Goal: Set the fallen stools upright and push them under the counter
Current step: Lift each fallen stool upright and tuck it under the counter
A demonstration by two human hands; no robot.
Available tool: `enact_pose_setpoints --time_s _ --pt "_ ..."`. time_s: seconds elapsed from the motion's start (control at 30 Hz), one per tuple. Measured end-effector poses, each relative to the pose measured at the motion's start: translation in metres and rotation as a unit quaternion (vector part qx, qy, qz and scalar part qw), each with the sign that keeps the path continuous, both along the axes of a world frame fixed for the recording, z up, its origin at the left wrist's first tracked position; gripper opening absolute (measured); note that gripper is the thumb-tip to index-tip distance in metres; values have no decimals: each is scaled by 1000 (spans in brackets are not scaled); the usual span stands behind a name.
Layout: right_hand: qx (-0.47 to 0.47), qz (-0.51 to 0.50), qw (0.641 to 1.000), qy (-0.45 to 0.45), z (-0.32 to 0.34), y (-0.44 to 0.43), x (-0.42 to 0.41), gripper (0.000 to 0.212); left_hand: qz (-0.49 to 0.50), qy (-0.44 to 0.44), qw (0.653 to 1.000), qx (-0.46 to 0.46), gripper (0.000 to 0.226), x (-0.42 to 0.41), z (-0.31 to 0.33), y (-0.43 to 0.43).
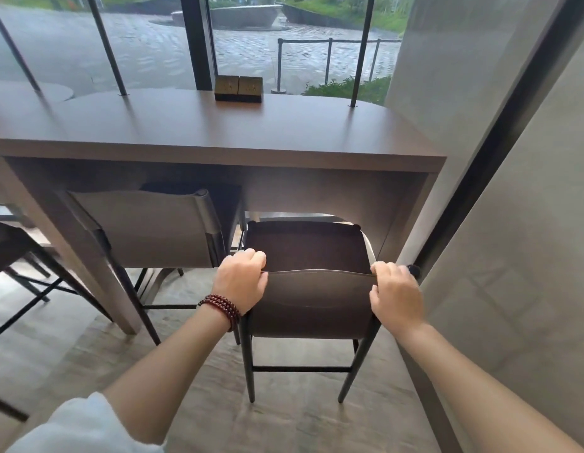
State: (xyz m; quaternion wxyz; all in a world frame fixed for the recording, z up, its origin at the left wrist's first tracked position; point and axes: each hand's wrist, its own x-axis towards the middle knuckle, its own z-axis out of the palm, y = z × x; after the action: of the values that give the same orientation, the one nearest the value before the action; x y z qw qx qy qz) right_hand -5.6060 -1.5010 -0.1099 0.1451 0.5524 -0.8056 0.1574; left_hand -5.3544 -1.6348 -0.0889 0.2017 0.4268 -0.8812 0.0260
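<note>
- Grey-brown leather stool (311, 302) on dark metal legs: upright on all four feet at the right end of the counter (218, 132). Its dark seat lies partly beneath the counter's front edge, and the backrest stands out on the near side.
- Person's left hand (241, 282): grasping the top edge of the backrest at its left corner, fingers curled over the rim.
- Person's right hand (396, 294): grasping the same top edge at the right corner, fingers hooked over, beside a dark knob of the frame.
- Just left of it, a second stool (146, 230) of the same make: upright, seat under the counter, backrest close to the front edge.
- At the left margin, a third stool (9, 243): only a dark seat and crossed legs show, beyond the counter's side panel.
- On the brown counter top, two small dark boxes (238, 89) with gold-toned faces: side by side and touching, at the far edge near the middle — whether they open, and what they hold, cannot be told.
- Thin dark rods (109, 47): rising from the counter's far edge.
- Dark red bead bracelet (220, 307): wound several times round the left wrist, with a pale sleeve (81, 426) further up the arm.
- Sheer grey curtain (512, 223): hanging just right of the held stool.
</note>
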Motion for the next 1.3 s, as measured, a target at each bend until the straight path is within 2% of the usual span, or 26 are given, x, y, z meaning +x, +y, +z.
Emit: enact_pose_setpoints --time_s 0.03,0.07,0.1,0.17,0.3,0.47,0.6,0.73,0.87,1.1,1.3 --pt "7 16 998 60 -2 -1 -6 46 -17 -50 997 -59 29 2 -4 -4" --pt "40 15 994 97 -5 -3 -15 58 -14 -98 992 -79 42 3 -10 -9" --pt "82 4 990 114 -9 -4 -25 69 -3 -152 986 -62 49 5 -15 -14" --pt "140 -6 982 123 -13 -3 -45 85 19 -223 975 -17 49 9 -21 -22" --pt "170 1 976 137 -30 -5 -67 102 -13 -237 971 -22 57 9 -24 -35" --pt "115 20 980 158 -42 -24 -67 83 -39 -228 970 -80 53 13 -32 -69" --pt "75 37 987 139 -37 -50 -67 85 -39 -228 965 -122 28 5 -27 -99" --pt "79 52 985 143 -27 -85 -92 92 -26 -227 969 -99 43 -11 -26 -129" --pt "101 45 981 157 -17 -127 -121 95 -15 -219 970 -102 44 -38 -21 -159" --pt "137 35 974 174 -13 -165 -139 70 -2 -238 966 -98 49 -61 -23 -189" --pt "131 33 979 156 -13 -166 -133 66 9 -244 967 -76 52 -64 -27 -194"
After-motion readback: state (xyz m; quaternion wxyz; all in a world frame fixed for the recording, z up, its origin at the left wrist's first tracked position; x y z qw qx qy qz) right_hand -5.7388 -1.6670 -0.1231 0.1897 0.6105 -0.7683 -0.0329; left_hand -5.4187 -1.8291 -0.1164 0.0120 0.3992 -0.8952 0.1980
